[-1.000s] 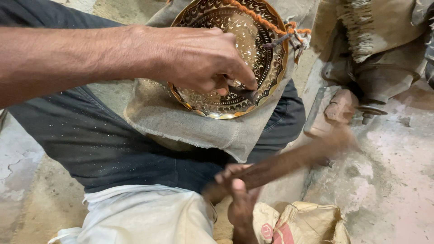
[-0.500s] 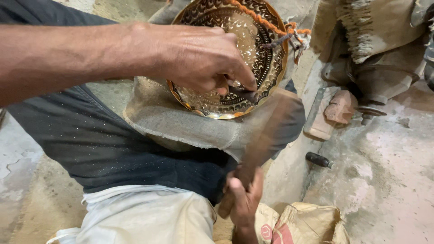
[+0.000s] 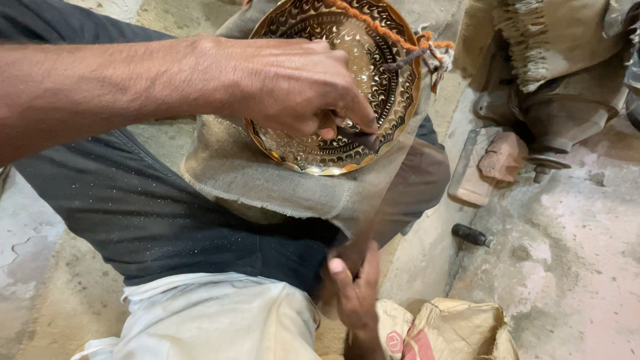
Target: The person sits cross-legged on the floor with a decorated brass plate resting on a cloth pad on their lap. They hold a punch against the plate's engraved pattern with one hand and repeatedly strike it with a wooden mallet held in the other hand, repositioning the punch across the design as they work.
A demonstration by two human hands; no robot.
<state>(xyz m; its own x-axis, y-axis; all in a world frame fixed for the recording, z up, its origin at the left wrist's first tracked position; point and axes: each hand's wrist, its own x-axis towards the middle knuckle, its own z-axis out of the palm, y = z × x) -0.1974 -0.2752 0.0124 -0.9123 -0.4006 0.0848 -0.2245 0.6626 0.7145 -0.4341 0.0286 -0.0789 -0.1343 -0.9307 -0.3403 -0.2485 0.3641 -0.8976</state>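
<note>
A round brass plate [image 3: 390,83] with a fine engraved pattern rests on a beige cloth [image 3: 267,183] over my knee. My left hand [image 3: 293,87] reaches in from the left and pinches a small dark chisel [image 3: 363,138] against the plate's lower part. My right hand [image 3: 353,287], at the bottom centre, grips the handle of a wooden mallet [image 3: 403,187]. The mallet is blurred with motion and its head is just below the plate's lower right edge. An orange cord [image 3: 373,25] crosses the plate's top.
My leg in dark trousers [image 3: 153,213] lies across the left, with white cloth [image 3: 213,320] below it. On the concrete floor at right are wooden blocks [image 3: 490,163], a black-handled tool [image 3: 470,235], burlap-wrapped things [image 3: 560,60] and printed sacks [image 3: 447,330].
The mallet has swung from low on the right, up and left, toward the chisel. My left hand and the plate have stayed in place.
</note>
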